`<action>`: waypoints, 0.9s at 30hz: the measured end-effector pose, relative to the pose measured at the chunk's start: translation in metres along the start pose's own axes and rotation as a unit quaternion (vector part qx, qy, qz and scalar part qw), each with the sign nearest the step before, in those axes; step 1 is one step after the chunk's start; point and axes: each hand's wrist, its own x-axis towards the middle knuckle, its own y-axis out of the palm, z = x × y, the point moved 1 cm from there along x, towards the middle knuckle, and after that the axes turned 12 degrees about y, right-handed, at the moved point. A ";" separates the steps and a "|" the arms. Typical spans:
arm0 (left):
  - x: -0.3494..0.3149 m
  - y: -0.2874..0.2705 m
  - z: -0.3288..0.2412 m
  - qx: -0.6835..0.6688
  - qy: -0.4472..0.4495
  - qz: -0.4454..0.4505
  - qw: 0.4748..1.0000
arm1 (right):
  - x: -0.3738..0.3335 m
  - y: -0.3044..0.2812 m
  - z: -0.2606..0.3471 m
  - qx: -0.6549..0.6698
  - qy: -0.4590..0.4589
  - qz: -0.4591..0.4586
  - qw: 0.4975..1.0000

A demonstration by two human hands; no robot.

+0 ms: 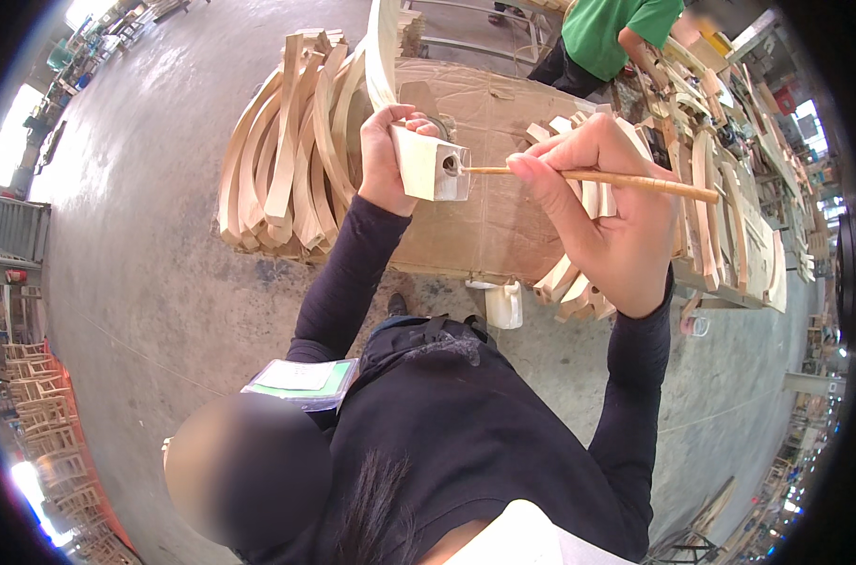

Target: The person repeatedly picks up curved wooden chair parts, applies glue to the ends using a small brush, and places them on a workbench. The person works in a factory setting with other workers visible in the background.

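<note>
My left hand point(383, 168) is wrapped round a pale, curved wooden piece point(417, 168), its squared end turned toward me with a round dark hole in it. The rest of the piece rises away past my fingers. In my right hand point(609, 212), a thin tapered wooden stick point(579, 175) is pinched between thumb and fingers and lies almost level. Its narrow tip meets the edge of the hole; how far it goes in, I cannot tell. A roundish object point(437, 122), partly hidden, sits just beyond my left fingers.
Curved wooden pieces point(287, 151) are stacked left on a cardboard-covered table point(489, 104); more point(569, 287) lie at the right. A white jug point(504, 306) stands by the near edge. Across the table, a person in a green shirt point(602, 38) works beside a bench of wooden parts point(706, 207).
</note>
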 end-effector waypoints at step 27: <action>0.009 0.012 -0.016 -0.083 -0.023 0.034 0.996 | -0.020 0.011 -0.022 0.242 0.024 -0.089 0.966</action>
